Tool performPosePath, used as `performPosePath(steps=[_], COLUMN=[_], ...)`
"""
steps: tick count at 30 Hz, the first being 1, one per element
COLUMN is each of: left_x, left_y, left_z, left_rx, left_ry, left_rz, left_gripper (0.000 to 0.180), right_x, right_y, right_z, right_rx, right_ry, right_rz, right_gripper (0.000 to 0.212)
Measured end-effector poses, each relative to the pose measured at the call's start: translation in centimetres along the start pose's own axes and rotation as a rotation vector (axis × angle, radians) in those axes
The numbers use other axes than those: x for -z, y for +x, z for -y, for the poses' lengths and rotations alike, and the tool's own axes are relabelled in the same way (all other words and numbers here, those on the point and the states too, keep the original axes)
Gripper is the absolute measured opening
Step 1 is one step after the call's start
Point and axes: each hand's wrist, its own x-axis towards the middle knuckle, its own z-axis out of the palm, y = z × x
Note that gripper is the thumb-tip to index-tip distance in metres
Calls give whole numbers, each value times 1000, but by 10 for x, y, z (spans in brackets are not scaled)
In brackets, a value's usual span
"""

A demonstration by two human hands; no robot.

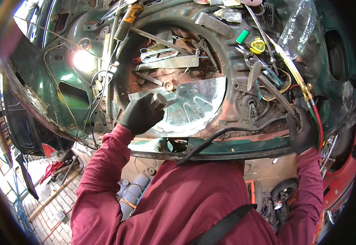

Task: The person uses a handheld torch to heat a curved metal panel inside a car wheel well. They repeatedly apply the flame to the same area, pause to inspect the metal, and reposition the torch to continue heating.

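Observation:
My left hand point(139, 114), in a dark glove, is closed round a short metal tool point(158, 101) with a round, pale end and a narrow grey blade-like part; its kind is unclear. Beneath it, a bright semicircular sheet-metal panel point(194, 110) with pressed ridges covers the near part of the round well in a green car body. At the right, my gloved right hand point(303, 132) has its thumb and fingers on either side of the lower end of a ribbed metal bar point(278, 94). A torch with a brass valve point(308, 90) and red and green hoses passes beside this hand.
Metal strips and wire point(159, 54) lie in the well's far part. Pliers point(245, 53), a yellow tape measure point(258, 45) and a green lighter point(242, 36) sit at the right. A lit lamp point(84, 60) shines at left. A black cable point(214, 136) crosses the near edge.

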Motion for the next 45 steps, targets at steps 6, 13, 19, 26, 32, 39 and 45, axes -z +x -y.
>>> performPosePath(steps=[6,13,19,26,32,39,45], left_x=[-11,-23,-28,-15,-28,-32,-38], left_y=[-19,-32,-39,-36,-45,-53,-48], left_z=[15,10,19,16,15,17,15], left_rx=[-46,-52,-29,15,63,115,91], left_ry=[107,136,110,57,66,24,53], left_rz=[27,102,95,113,132,117,83], left_gripper=[40,43,41,44,45,44,45], right_x=[-2,-2,-5,-4,-4,-3,-2], right_y=[-1,-2,-3,-1,-3,-1,1], right_z=[-1,1,-5,-8,-6,-4,0], right_rx=[-3,-26,-21,10,-46,-61,-47], right_ry=[-59,-33,-12,-22,-49,-17,-5], right_rz=[-15,-13,-9,9,9,30,39], right_gripper=[36,35,37,39,41,40,37])
